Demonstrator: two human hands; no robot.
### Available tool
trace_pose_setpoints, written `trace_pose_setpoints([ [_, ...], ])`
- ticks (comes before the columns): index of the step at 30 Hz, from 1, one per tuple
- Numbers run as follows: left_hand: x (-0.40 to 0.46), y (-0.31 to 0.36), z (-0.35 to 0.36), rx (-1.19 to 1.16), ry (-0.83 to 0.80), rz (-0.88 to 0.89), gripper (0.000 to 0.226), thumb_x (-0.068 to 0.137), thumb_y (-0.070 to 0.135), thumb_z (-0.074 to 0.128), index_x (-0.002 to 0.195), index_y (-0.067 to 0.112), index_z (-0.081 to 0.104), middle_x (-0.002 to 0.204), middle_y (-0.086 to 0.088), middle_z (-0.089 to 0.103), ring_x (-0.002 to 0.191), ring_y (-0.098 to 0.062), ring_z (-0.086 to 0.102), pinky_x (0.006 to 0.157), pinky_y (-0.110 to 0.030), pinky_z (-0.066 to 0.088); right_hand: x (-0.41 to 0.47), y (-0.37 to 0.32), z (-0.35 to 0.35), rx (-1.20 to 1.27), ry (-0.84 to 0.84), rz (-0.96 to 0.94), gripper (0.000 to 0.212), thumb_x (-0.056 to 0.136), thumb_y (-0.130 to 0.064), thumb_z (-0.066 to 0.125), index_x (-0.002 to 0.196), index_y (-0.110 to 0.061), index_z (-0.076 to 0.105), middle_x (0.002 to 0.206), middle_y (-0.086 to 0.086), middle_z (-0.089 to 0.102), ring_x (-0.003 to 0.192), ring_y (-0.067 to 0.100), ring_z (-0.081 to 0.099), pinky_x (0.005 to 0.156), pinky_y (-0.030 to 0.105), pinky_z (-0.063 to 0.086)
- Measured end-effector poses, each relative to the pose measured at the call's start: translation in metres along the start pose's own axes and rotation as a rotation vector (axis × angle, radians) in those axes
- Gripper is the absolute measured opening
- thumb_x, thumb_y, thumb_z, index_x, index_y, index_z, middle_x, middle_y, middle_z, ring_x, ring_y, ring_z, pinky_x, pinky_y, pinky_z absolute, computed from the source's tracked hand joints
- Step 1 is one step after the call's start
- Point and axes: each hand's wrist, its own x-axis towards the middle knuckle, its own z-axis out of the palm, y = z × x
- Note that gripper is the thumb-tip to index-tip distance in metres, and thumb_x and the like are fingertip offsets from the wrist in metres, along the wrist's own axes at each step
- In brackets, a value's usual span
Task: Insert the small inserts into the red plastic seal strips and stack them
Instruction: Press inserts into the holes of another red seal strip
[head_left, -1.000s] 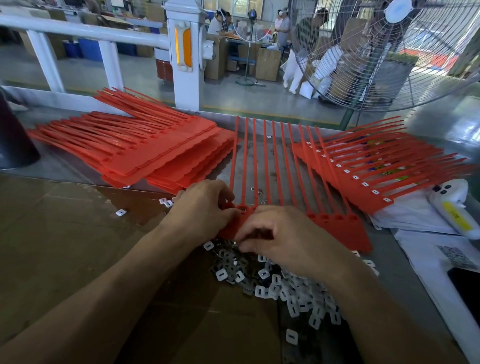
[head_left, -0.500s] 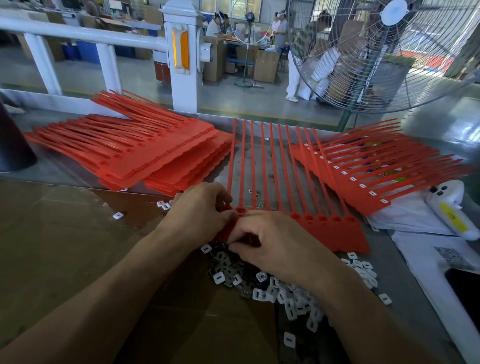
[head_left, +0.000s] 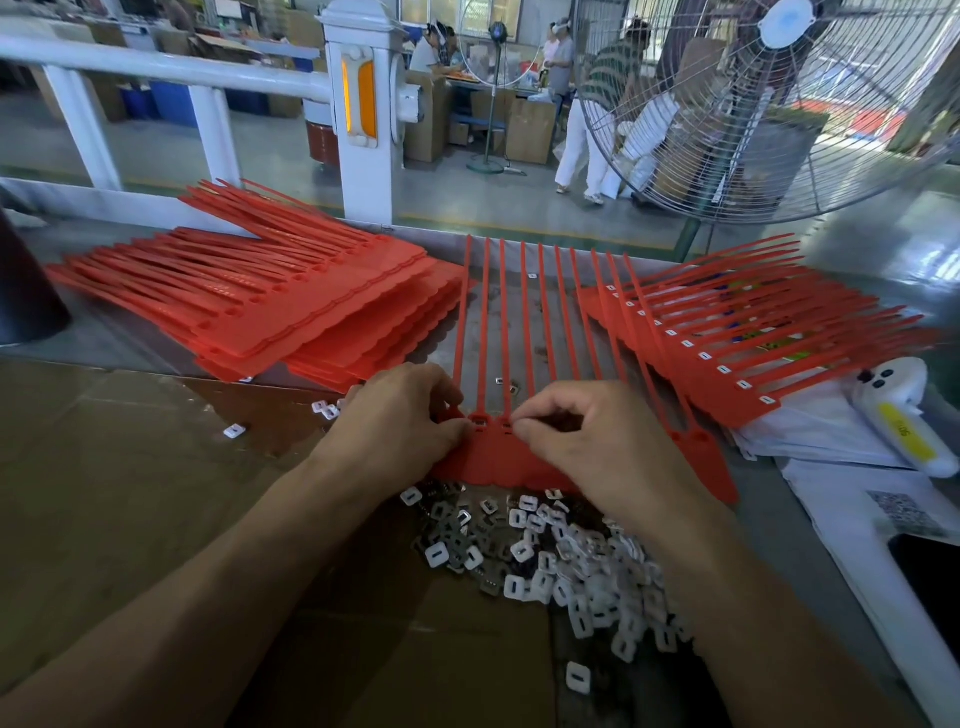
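Seal strip: a red sheet of joined strips lies flat in front of me, tails pointing away, tag ends under my hands.
Inserts: a loose pile of small white and metal squares sits just below the sheet, nearest me.
Stacks: plain red sheets piled at left; sheets showing white inserts piled at right.
My left hand: fingers curled, thumb pressing the sheet's head row.
My right hand: thumb and forefinger pinched together at a slot beside it; whether they hold an insert, I cannot tell.

Flat red strip sheet, inserts heaped nearby
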Motion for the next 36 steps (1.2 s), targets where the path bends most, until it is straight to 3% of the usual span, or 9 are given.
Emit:
trace_pose_setpoints([
  [5, 0.001, 0.0, -0.001, -0.008, -0.003, -0.003, 0.026, 0.087, 0.043, 0.076, 0.109, 0.032, 0.069, 0.091, 0.02, 0.058, 0.089, -0.003, 0.056, 0.099, -0.046, 0.05, 0.003, 0.02, -0.028, -0.017, 0.085, 0.12, 0.01, 0.091, -0.027, 0.078, 0.086, -0.036, 0.08, 0.077, -0.031, 0.071, 0.065, -0.013, 0.064, 0.057, 0.006, 0.043],
  [9, 0.0, -0.001, 0.0, -0.012, -0.007, -0.014, 0.028, 0.087, 0.044, 0.076, 0.111, 0.032, 0.069, 0.091, 0.022, 0.057, 0.087, 0.001, 0.054, 0.1, -0.047, 0.049, 0.005, 0.03, -0.035, -0.037, 0.047, 0.206, 0.014, 0.091, -0.023, 0.077, 0.085, -0.035, 0.08, 0.068, -0.015, 0.073, 0.055, 0.001, 0.061, 0.056, 0.03, 0.052],
  [13, 0.0, 0.0, 0.0, -0.006, -0.014, -0.014, 0.027, 0.087, 0.045, 0.076, 0.11, 0.034, 0.068, 0.092, 0.021, 0.057, 0.088, 0.0, 0.054, 0.1, -0.047, 0.049, 0.007, 0.035, -0.034, -0.048, 0.058, 0.193, 0.02, 0.092, -0.016, 0.076, 0.087, -0.035, 0.08, 0.068, -0.024, 0.07, 0.06, -0.011, 0.061, 0.053, 0.008, 0.041],
  [18, 0.0, 0.001, -0.001, 0.003, -0.025, -0.015, 0.028, 0.087, 0.045, 0.075, 0.111, 0.033, 0.068, 0.095, 0.02, 0.058, 0.095, -0.007, 0.058, 0.1, -0.046, 0.049, 0.008, 0.04, -0.039, -0.033, 0.116, 0.212, 0.021, 0.092, -0.015, 0.075, 0.086, -0.035, 0.079, 0.075, -0.023, 0.072, 0.066, -0.014, 0.061, 0.062, 0.011, 0.039],
  [24, -0.001, 0.001, -0.001, -0.005, -0.021, -0.017, 0.028, 0.088, 0.044, 0.075, 0.112, 0.032, 0.069, 0.094, 0.02, 0.057, 0.094, -0.007, 0.057, 0.1, -0.046, 0.049, 0.007, 0.041, -0.041, -0.072, 0.109, 0.242, 0.017, 0.092, -0.016, 0.076, 0.086, -0.032, 0.078, 0.087, -0.014, 0.075, 0.066, -0.009, 0.062, 0.063, 0.016, 0.04],
  [27, -0.002, 0.0, -0.001, -0.009, -0.018, -0.016, 0.028, 0.089, 0.044, 0.074, 0.112, 0.031, 0.069, 0.093, 0.021, 0.057, 0.093, -0.006, 0.057, 0.101, -0.047, 0.049, 0.007, 0.04, -0.037, -0.119, 0.092, 0.23, 0.02, 0.093, -0.019, 0.076, 0.085, -0.037, 0.076, 0.091, -0.022, 0.071, 0.08, -0.011, 0.062, 0.066, 0.011, 0.039],
  [31, -0.001, 0.002, -0.001, -0.011, -0.019, -0.019, 0.026, 0.089, 0.044, 0.073, 0.111, 0.032, 0.069, 0.091, 0.021, 0.057, 0.093, -0.006, 0.058, 0.101, -0.047, 0.049, 0.008, 0.04, -0.035, -0.15, 0.068, 0.21, 0.02, 0.094, -0.019, 0.075, 0.087, -0.038, 0.075, 0.09, -0.028, 0.065, 0.08, -0.019, 0.058, 0.065, 0.004, 0.035],
  [36, -0.002, 0.002, -0.002, -0.005, -0.022, -0.017, 0.025, 0.09, 0.044, 0.072, 0.111, 0.031, 0.069, 0.092, 0.019, 0.058, 0.095, -0.01, 0.059, 0.1, -0.048, 0.049, 0.008, 0.04, -0.032, -0.153, 0.054, 0.196, 0.023, 0.094, -0.019, 0.075, 0.083, -0.04, 0.073, 0.098, -0.018, 0.07, 0.093, -0.006, 0.061, 0.073, 0.012, 0.041],
])
